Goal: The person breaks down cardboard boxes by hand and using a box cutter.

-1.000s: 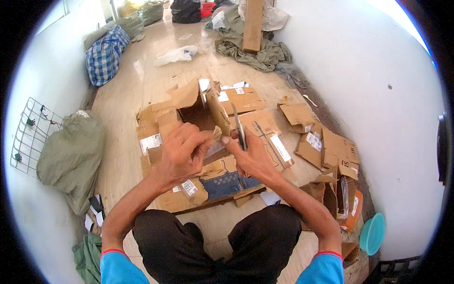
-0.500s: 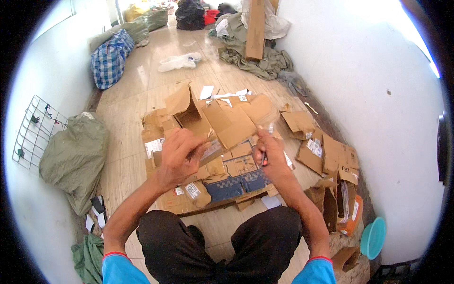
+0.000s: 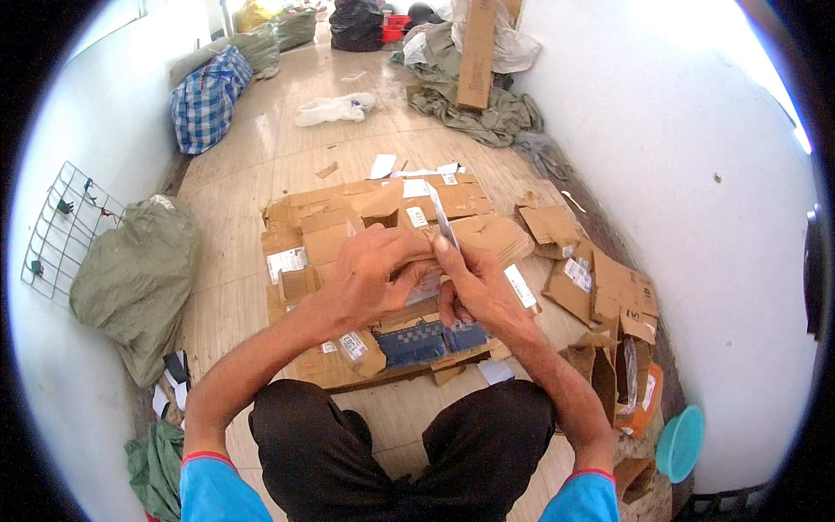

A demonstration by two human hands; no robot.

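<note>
Pale floor (image 3: 248, 178), left hand (image 3: 372, 268) pinching cardboard (image 3: 380, 209), right hand (image 3: 478, 283) gripping cutter (image 3: 442, 216) slanted away, leftward

Brought R hand (image 3: 478, 283) back in beside L hand (image 3: 374, 271), vs. well apart a sec ago. Shifted L hand rightward too. Got blade (image 3: 442, 216) upright & in view again after being hidden. Took down prev. raised flap of box (image 3: 424, 292); now showing cardboard scrap (image 3: 327, 170) beyond, on floor (image 3: 235, 170).
</note>
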